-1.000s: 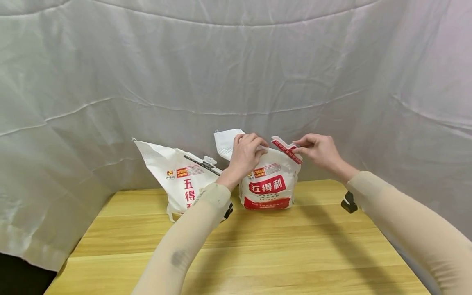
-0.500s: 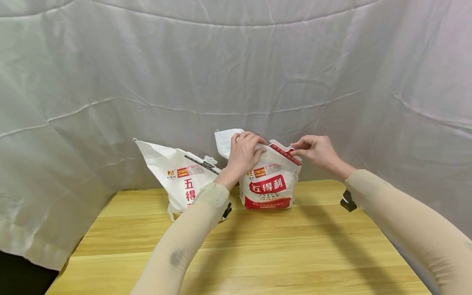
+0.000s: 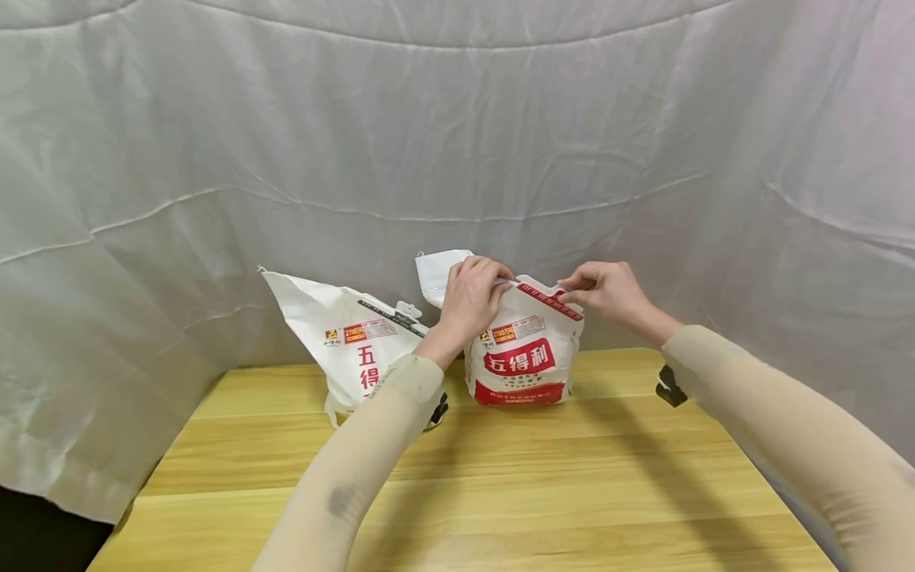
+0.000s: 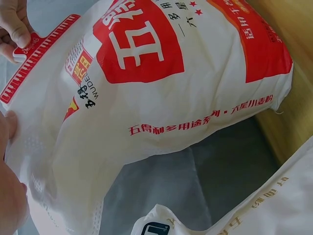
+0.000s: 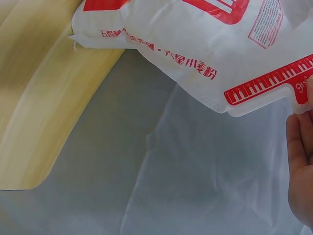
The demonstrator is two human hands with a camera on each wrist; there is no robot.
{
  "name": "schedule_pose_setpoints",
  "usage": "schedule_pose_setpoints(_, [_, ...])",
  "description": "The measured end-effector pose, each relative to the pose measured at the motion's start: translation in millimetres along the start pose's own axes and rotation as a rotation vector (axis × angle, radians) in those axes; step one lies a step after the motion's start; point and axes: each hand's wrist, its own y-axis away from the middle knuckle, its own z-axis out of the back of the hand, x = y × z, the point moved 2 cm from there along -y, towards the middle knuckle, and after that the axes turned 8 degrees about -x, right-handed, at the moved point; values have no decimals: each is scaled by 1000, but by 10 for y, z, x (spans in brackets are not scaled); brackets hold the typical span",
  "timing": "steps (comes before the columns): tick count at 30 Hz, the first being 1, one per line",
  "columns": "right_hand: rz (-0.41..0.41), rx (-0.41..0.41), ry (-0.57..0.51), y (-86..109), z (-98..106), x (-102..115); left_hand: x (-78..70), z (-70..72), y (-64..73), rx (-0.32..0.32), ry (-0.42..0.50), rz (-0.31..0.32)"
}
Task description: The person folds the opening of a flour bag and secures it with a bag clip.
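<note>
A white flour bag with red panels [image 3: 518,357] stands upright near the table's back edge. My left hand [image 3: 472,298] grips its gathered top on the left side, with part of the bag's mouth flopping out behind. Across the right part of the top lies a red-and-white bag clip [image 3: 550,302]. The handle tab of that clip is pinched between the thumb and fingers of my right hand [image 3: 608,292]. Seen in the right wrist view, the clip [image 5: 269,83] reaches the bag's top corner. The left wrist view shows the clip's other end [image 4: 41,56] just beyond my left fingers.
A second white flour bag [image 3: 343,326] leans to the left, partly behind my left forearm, with a black-and-white clip [image 3: 389,316] across its top. Grey cloth [image 3: 457,159] hangs behind the wooden table [image 3: 572,492].
The clip has slid left and slightly down along the bag's top, closer to my left hand. My right hand moved left with it, while my left hand stayed nearly still.
</note>
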Motion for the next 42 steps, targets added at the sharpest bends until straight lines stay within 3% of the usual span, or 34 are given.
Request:
schedule_pose_setpoints(16, [4, 45, -2, -29, -104, 47, 10, -24, 23, -85, -3, -20])
schedule_pose_setpoints(34, [-31, 38, 30, 0, -146, 27, 27, -2, 43, -98, 14, -5])
schedule_pose_setpoints(42, [-91, 50, 15, 80, -170, 19, 32, 9, 69, -94, 20, -19])
